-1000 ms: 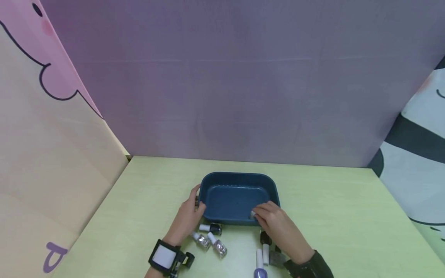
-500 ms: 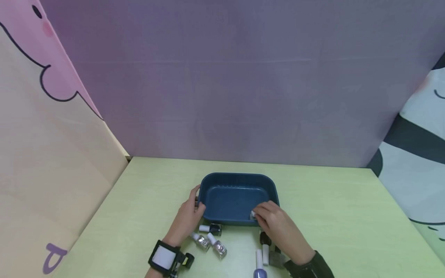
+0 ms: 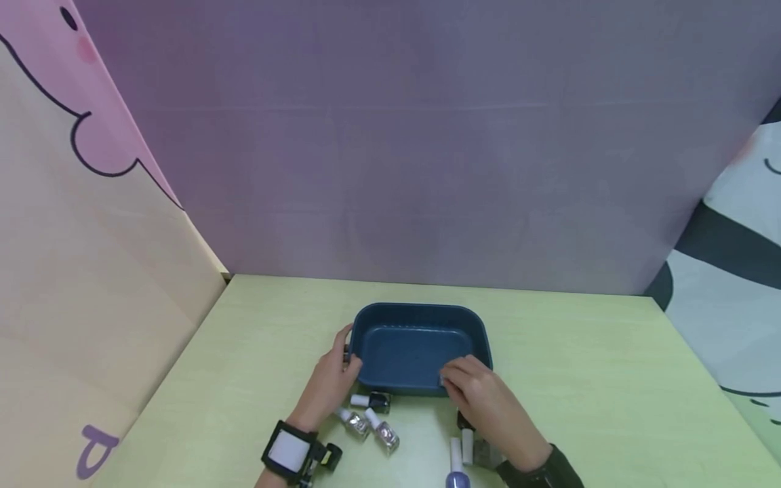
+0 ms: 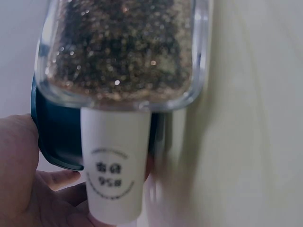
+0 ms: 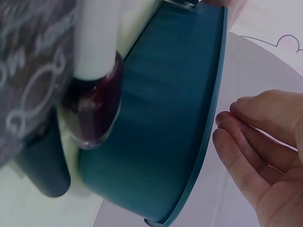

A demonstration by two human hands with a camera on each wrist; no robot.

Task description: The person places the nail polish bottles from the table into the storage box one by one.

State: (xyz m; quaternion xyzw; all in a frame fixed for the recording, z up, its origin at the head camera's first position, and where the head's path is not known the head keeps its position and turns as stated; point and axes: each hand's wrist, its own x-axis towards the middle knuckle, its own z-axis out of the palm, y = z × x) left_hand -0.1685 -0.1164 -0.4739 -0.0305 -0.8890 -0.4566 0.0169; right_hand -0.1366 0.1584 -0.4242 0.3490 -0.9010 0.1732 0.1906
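A dark blue-green rectangular tray (image 3: 419, 305) with rounded corners stands on the table. At its left end my left hand (image 3: 328, 383) grips the side, thumb at the rim and fingers around the outside. My right hand (image 3: 485, 396) reaches over the near right corner. Its thumb and fingertips (image 5: 227, 146) come together just past the rim in the right wrist view, pinching a small pale thing (image 3: 442, 381), mostly hidden by the fingers. A glitter nail polish bottle (image 4: 120, 52) with a white cap fills much of the left wrist view, in front of the left hand.
Below the tray's left part lie a dark nail polish bottle (image 3: 379, 402) and two silver glitter ones (image 3: 387, 435). Near the right forearm are a dark red bottle (image 5: 94, 106), a lilac bottle (image 3: 457, 480) and a grey bottle (image 3: 485, 454). A purple-grey partition (image 3: 427, 169) rises behind the table.
The right fingers have shifted slightly, and less of the small pale thing shows beside them. The left hand and the tray have stayed nearly still.
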